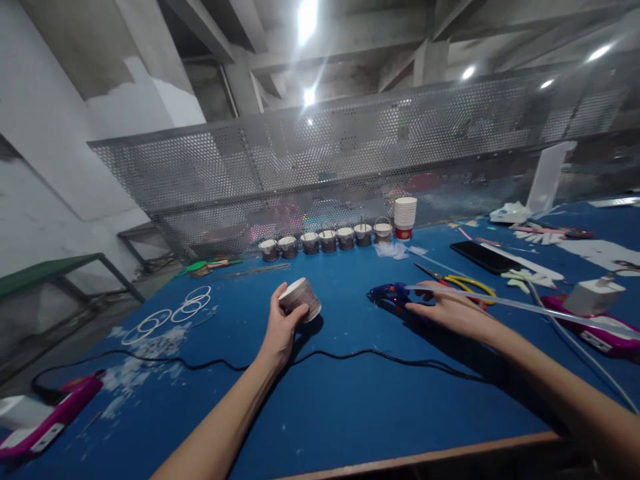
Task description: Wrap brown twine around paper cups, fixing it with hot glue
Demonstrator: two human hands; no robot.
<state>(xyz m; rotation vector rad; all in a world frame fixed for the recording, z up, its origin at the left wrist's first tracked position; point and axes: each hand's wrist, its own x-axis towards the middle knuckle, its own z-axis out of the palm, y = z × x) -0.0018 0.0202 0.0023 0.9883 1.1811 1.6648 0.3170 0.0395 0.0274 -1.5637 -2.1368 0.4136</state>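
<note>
A small paper cup [301, 300] wrapped in grey-brown cord is tilted in my left hand [281, 327], its fingers and thumb closed round its side. My right hand [450, 310] is at the back of a blue hot glue gun [393, 293], thumb and fingers apart. A long clear glue stick [520, 301] runs from the gun's rear across that hand. The gun's handle is partly hidden below the fingers. Just beyond my right hand lie pliers with yellow handles [473, 287].
Several wrapped cups [327, 241] line the table's back beside a stack of paper cups [405, 217]. White rings [190, 307] lie left. A black cable [215, 363] crosses the front. A phone [483, 257] and magenta power strips [65, 417] lie at the sides.
</note>
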